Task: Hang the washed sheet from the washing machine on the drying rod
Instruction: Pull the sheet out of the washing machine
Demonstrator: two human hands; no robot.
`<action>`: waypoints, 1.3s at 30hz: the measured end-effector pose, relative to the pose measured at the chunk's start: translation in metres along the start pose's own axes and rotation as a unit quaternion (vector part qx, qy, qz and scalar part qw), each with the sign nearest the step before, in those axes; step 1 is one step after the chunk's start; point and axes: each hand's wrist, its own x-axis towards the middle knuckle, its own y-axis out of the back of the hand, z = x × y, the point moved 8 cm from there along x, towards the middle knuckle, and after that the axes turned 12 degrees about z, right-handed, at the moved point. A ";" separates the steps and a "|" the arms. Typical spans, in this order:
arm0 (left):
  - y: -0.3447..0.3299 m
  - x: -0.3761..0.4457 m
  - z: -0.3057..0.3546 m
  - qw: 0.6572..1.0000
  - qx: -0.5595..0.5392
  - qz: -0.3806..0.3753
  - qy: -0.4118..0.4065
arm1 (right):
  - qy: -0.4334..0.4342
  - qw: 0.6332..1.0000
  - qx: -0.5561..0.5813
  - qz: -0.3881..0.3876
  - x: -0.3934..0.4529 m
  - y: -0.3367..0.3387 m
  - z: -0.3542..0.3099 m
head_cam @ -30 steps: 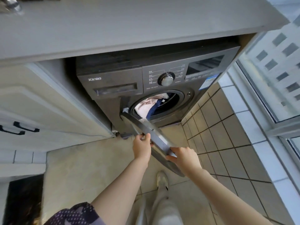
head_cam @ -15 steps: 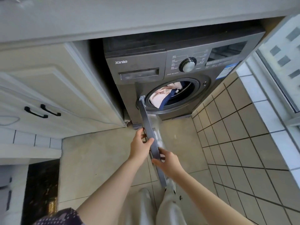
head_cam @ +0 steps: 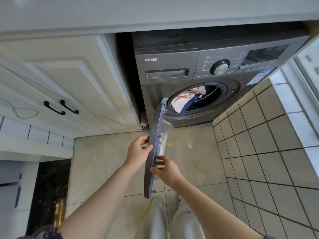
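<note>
A dark grey front-loading washing machine (head_cam: 172, 66) stands under a counter. Its round door (head_cam: 153, 152) is swung open toward me, seen edge-on. My left hand (head_cam: 138, 150) grips the door's outer rim from the left. My right hand (head_cam: 165, 168) touches the door's inner side lower down, fingers loosely bent against it. Inside the drum, a pale pink sheet (head_cam: 183, 100) with a dark blue band lies bunched up. No drying rod is in view.
Cream cabinet doors (head_cam: 69, 80) with black handles stand left of the machine. A tiled wall (head_cam: 267, 144) and a window sill (head_cam: 293, 104) run along the right. My legs in light trousers (head_cam: 172, 221) stand on the beige floor tiles.
The door has swung further open, from angled to edge-on. Both hands have stayed on it, and my view has shifted so the machine sits further right.
</note>
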 end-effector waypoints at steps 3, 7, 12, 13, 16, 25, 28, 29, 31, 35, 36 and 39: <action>0.015 0.003 -0.001 0.999 0.027 0.039 -0.011 | 0.011 0.998 -0.056 -0.021 0.001 -0.005 -0.003; 0.026 0.003 0.009 0.995 0.055 0.084 -0.020 | 0.016 0.990 -0.137 -0.025 0.007 0.019 0.002; 0.028 -0.003 0.056 0.963 0.113 0.182 -0.161 | 0.008 0.981 -0.196 0.000 0.027 0.074 0.011; 0.024 -0.003 0.066 0.956 0.120 0.192 -0.185 | 0.005 0.980 -0.201 0.003 0.033 0.085 0.012; 0.003 0.001 0.088 0.946 0.121 0.206 -0.218 | 0.009 0.976 -0.216 0.007 0.054 0.122 0.013; -0.104 0.032 0.108 0.956 0.159 0.179 -0.169 | 0.050 0.965 -0.258 0.025 0.145 0.230 0.033; -0.145 0.049 0.104 0.961 0.183 0.137 -0.155 | 0.068 0.958 -0.276 0.031 0.184 0.250 0.030; -0.158 0.055 0.100 0.965 0.183 0.121 -0.144 | 0.071 0.956 -0.282 0.035 0.196 0.255 0.028; -0.180 0.069 0.091 0.973 0.181 0.094 -0.109 | 0.087 0.951 -0.294 0.047 0.221 0.260 0.024; -0.219 0.106 0.074 0.975 0.204 0.056 -0.071 | 0.131 0.940 -0.307 0.077 0.270 0.260 0.016; -0.229 0.117 0.070 0.975 0.208 0.050 -0.067 | 0.140 0.936 -0.312 0.082 0.284 0.257 0.015; -0.259 0.152 0.063 0.970 0.225 0.053 -0.079 | 0.169 0.925 -0.323 0.111 0.328 0.249 0.012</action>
